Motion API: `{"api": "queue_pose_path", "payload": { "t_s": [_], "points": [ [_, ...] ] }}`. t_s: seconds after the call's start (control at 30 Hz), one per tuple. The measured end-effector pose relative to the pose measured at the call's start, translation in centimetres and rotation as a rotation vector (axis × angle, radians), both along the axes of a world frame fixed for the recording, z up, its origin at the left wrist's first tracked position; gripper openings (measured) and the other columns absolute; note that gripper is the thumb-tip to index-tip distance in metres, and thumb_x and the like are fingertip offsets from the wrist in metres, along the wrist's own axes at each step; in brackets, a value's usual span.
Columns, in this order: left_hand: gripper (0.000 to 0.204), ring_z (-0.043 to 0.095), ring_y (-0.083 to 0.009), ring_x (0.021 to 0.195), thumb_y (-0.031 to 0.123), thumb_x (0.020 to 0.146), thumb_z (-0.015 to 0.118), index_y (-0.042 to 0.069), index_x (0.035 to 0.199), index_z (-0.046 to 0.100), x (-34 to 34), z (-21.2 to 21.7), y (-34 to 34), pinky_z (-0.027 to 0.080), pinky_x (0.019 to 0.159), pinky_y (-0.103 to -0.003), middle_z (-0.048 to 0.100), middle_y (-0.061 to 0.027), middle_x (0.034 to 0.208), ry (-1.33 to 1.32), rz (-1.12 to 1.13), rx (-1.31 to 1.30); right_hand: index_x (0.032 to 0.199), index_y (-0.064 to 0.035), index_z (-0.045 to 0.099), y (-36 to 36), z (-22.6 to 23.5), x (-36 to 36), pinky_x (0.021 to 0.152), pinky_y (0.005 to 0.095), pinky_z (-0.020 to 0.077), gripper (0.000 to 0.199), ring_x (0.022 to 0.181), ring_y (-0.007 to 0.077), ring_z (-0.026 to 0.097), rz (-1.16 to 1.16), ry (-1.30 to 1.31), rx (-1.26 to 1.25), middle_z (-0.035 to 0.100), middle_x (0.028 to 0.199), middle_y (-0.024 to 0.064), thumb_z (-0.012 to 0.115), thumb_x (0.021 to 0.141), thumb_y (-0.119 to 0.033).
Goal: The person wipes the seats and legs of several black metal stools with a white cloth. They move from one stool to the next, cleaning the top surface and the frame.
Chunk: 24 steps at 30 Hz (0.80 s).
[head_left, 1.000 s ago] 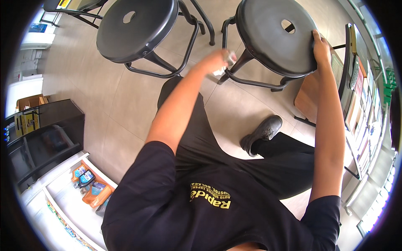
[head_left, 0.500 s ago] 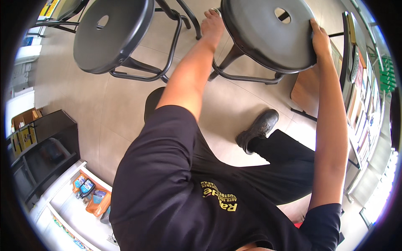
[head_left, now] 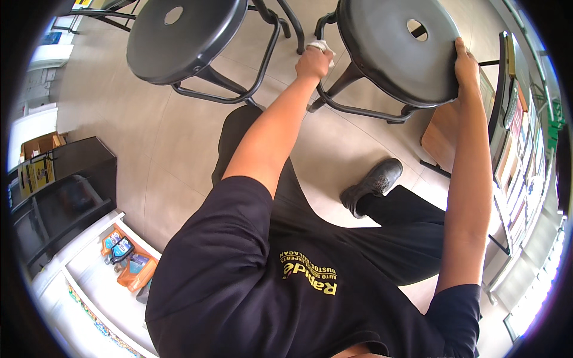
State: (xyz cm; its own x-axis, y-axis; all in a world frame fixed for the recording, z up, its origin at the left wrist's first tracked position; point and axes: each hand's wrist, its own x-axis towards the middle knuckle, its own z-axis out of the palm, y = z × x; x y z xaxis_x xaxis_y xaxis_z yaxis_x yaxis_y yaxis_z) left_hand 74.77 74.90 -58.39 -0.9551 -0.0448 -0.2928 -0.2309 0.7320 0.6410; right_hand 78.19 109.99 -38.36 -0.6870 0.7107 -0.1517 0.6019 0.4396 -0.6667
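Person's wiping the round black stool point(head_left: 397, 51), which stands on the tiled floor point(head_left: 149, 143) just ahead. Left hand point(head_left: 313, 59) is fisted on a white cloth point(head_left: 323, 46) at the seat's underside/leg; right hand point(head_left: 464, 59) grips the seat rim, steadying it. Next prob.: keep the cloth pressed, work round the frame.

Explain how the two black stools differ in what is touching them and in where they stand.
The right stool is gripped at its seat edge by the right hand, and the left hand presses a white cloth beside its leg. The left stool stands untouched, further from both hands. Both have round black seats with a centre hole and tubular frames.
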Motion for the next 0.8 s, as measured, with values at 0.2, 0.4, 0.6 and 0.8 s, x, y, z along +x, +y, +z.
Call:
{"api": "queue_pose_path", "payload": {
  "t_s": [0.2,0.4,0.6,0.8],
  "points": [
    [0.052,0.072,-0.0364,0.108,0.047,0.096,0.063,0.003,0.122,0.070,5.7,-2.8,-3.2,0.055,0.095,-0.045,0.076,-0.0207,0.115,-0.138,-0.087,0.277,0.146,0.0056,0.059,1.1,-0.8,-0.6,0.110,0.0445,0.0489,0.086,0.128,0.0341,0.065,0.031,-0.001,0.020,0.067,0.138,0.0245,0.057,0.101,-0.068],
    [0.038,0.075,-0.0339,0.087,0.042,0.093,0.069,0.005,0.096,0.078,3.1,1.9,-4.8,0.055,0.079,-0.044,0.079,-0.0159,0.093,-0.385,-0.308,0.115,0.145,0.0066,0.060,-1.1,0.2,0.7,0.117,0.0455,0.0419,0.089,0.137,0.0392,0.060,0.006,0.051,0.012,0.064,0.143,0.0285,0.057,0.098,-0.069],
    [0.085,0.061,-0.0432,0.134,0.056,0.095,0.063,-0.012,0.144,0.048,-6.9,3.2,1.0,0.050,0.111,-0.051,0.059,-0.0305,0.145,0.114,-0.202,-0.099,0.143,0.0065,0.060,-0.8,0.9,1.5,0.114,0.0456,0.0438,0.089,0.134,0.0404,0.062,0.001,0.021,0.025,0.066,0.139,0.0283,0.057,0.097,-0.069],
    [0.067,0.069,-0.0356,0.125,0.047,0.100,0.062,-0.011,0.133,0.053,-9.8,-3.1,2.8,0.060,0.098,-0.047,0.069,-0.0286,0.128,0.165,-0.239,-0.277,0.150,0.0068,0.052,-2.1,0.9,1.3,0.116,0.0452,0.0424,0.079,0.138,0.0438,0.056,0.057,0.111,0.173,0.060,0.144,0.0327,0.055,0.104,-0.058]
  ]
}}
